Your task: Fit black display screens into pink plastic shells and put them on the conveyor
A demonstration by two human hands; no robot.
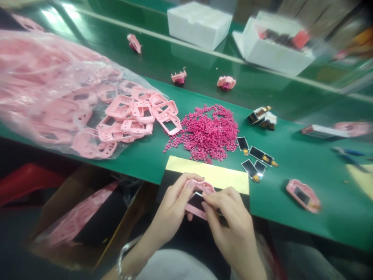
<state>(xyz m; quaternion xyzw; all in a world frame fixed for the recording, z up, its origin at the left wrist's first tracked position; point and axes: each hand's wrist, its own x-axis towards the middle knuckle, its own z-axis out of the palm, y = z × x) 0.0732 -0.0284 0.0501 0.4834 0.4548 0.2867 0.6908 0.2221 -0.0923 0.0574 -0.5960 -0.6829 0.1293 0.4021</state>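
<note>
Green workbench (335, 210); left hand (171, 206), right hand (230, 221) clamped on pink plastic frame (205, 186).

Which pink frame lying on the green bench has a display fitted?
The lone frame at far right: a dark display sits in its window, while the heaped frames at left have empty windows.

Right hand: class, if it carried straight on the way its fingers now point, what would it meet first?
The pink plastic frame comes first: the right hand is touching it, so nothing seems to lie between them, as far as this view shows.
</note>
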